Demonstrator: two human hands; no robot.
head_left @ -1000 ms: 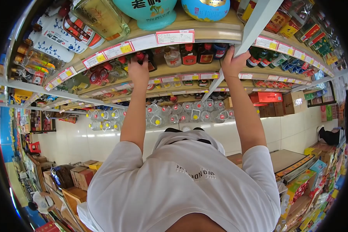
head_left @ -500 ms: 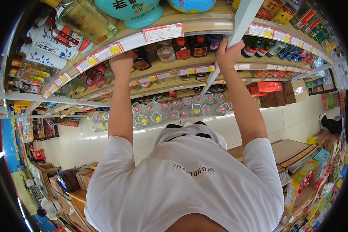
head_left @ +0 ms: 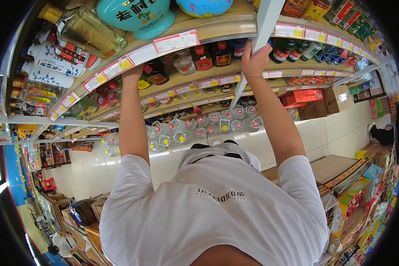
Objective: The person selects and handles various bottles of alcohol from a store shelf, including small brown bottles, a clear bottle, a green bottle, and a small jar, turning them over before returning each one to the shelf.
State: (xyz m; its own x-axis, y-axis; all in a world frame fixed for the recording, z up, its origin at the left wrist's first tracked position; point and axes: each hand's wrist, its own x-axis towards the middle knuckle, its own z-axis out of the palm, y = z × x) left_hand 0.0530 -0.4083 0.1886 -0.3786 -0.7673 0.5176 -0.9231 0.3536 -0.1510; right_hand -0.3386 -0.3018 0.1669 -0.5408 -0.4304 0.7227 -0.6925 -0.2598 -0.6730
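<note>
My left hand (head_left: 132,74) reaches in under the front edge of an upper shelf. Its fingers are hidden behind the price-label strip (head_left: 142,55), so what they touch cannot be seen. Close to its right stands a dark bottle (head_left: 156,73) with a red cap, and more dark red-capped bottles (head_left: 203,58) line the same shelf. Farther right, my right hand (head_left: 255,62) grips the grey metal shelf upright (head_left: 267,22), its fingers and thumb on either side of it.
Overhead, a turquoise jar (head_left: 135,15) and a clear yellow-capped bottle (head_left: 91,33) stand on the top shelf. Large clear jugs (head_left: 204,124) crowd the floor below. Cardboard boxes (head_left: 337,99) sit at right. Behind me are stacked goods (head_left: 350,204). Another person's foot (head_left: 381,134) shows at far right.
The view has shifted slightly, with shelves and post moving left in it. My left hand has gone deeper beneath the shelf edge. My right hand stays on the upright.
</note>
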